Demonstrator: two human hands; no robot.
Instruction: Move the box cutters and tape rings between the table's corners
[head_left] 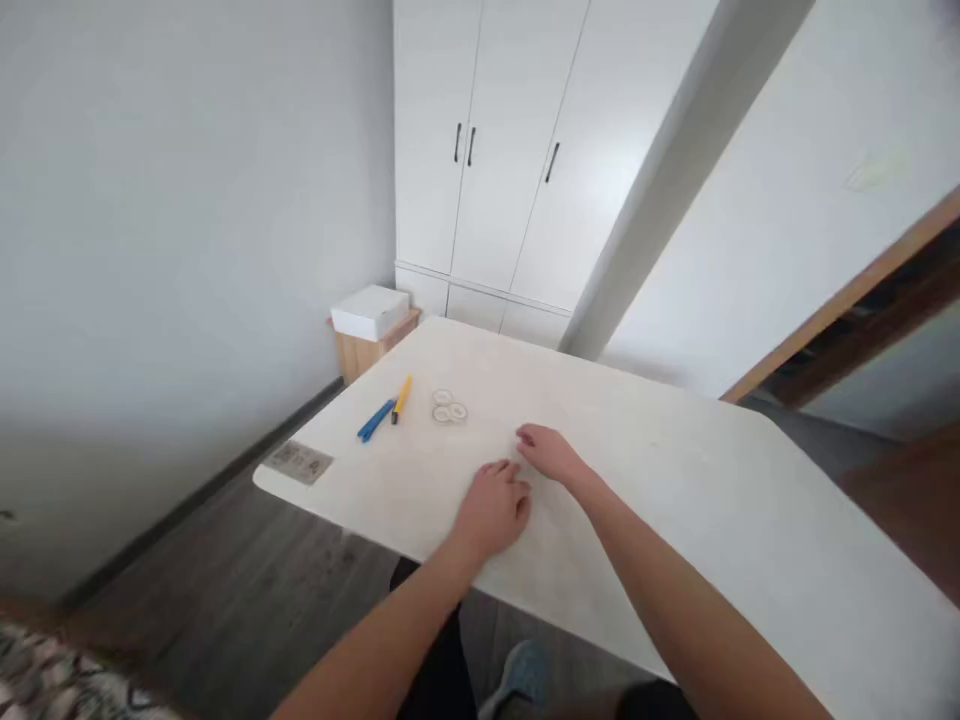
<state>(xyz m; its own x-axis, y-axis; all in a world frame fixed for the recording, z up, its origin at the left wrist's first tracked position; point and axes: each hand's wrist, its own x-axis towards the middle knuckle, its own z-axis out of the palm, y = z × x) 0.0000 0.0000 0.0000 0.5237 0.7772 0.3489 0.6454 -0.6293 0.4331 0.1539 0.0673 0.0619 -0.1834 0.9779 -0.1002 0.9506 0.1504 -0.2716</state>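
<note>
My left hand (493, 508) rests palm down on the white table (637, 460), its fingers loosely bent and a little apart. Just beyond it and to the right is my right hand (549, 452), fingers slightly curved toward the left. No object shows in either hand. Up and left of both hands lie three clear-looking rings (449, 408) with pale rims, grouped together, perhaps tape rolls. Farther left is a yellow stick-shaped tool (402, 398) with a black end. It touches or nearly touches a slim blue tool (375, 421) whose kind I cannot make out.
A grey printed label (298, 462) is stuck near the table's left corner. Past the far left edge, a white box (371, 312) sits on a wooden stand (360, 355). White cabinets (495, 150) stand behind. A wood-framed mirror or opening (847, 295) is at right.
</note>
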